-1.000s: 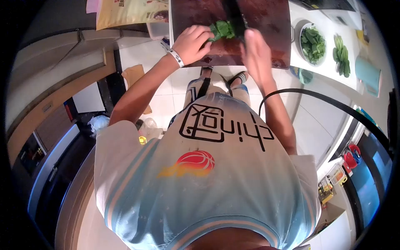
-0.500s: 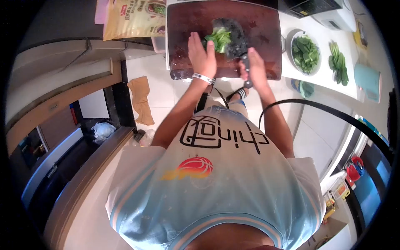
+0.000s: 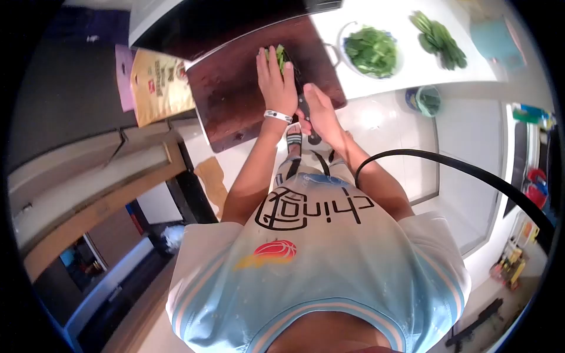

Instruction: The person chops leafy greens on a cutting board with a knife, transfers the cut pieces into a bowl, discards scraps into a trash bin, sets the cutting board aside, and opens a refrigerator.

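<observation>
Green leafy vegetable pieces [image 3: 280,57] lie on the dark cutting board [image 3: 226,94], between my left hand and the knife blade. My left hand [image 3: 278,88], with a white band at the wrist, is stretched flat over the greens and partly hides them. In my right hand [image 3: 321,112] is the black handle of a knife [image 3: 303,106]. The dark blade reaches up from the handle beside the greens, close to the left hand's fingers, and is hard to tell from the board.
A white bowl [image 3: 345,59] of chopped greens stands right of the board. Whole leafy stalks [image 3: 440,41] lie further right. A yellow food bag [image 3: 159,85] is at the left, and a black cable [image 3: 450,159] crosses on the right.
The view has turned, shifting the board leftward. The greens and knife have come together with my left hand, now over the greens; my two hands are closer to each other.
</observation>
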Motion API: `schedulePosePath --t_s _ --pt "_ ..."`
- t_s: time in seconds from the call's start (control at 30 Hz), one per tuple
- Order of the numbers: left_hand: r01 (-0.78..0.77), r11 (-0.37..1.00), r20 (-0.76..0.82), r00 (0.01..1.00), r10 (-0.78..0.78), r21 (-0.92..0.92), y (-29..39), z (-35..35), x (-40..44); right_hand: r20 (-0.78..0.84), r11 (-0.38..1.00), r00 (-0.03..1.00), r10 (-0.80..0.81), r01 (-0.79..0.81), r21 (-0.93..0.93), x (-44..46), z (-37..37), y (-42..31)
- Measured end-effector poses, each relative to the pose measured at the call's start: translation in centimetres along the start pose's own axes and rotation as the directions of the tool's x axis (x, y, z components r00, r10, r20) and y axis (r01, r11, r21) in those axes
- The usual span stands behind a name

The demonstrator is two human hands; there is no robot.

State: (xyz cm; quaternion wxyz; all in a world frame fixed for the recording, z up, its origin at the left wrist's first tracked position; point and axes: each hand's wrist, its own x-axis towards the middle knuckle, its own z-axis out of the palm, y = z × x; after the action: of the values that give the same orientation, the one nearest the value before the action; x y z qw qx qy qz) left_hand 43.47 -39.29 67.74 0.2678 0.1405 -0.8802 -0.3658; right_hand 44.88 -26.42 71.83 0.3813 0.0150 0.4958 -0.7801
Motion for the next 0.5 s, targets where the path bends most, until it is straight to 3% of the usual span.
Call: schedulePosePath --t_s 0.1,0.17,0.3,0.4,0.5 --pt "-0.181 0.981 0.004 0.983 0.182 -0.074 4.3 4.0 3.3 -0.134 0.986 0.980 -0.146 0.133 -0.097 -1.1 -2.5 -4.4" --pt "-0.246 0.949 0.013 0.967 0.253 -0.196 7.7 7.4 4.6 -0.233 0.978 0.950 -0.208 0.204 -0.043 -2.1 -4.6 -6.9" --pt "-0.194 0.909 0.111 0.962 0.250 -0.368 12.0 13.6 5.8 -0.340 0.948 0.885 -0.318 0.297 -0.114 -2.7 -9.8 -9.5" --pt "-0.146 0.942 0.175 0.963 0.206 -0.302 12.4 17.3 5.8 -0.390 0.943 0.859 -0.333 0.290 -0.164 -2.6 -12.4 -10.4" --pt "-0.151 0.982 0.240 0.955 0.175 -0.116 12.0 18.8 5.6 -0.415 0.936 0.843 -0.342 0.267 -0.230 -2.8 -14.3 -10.7"
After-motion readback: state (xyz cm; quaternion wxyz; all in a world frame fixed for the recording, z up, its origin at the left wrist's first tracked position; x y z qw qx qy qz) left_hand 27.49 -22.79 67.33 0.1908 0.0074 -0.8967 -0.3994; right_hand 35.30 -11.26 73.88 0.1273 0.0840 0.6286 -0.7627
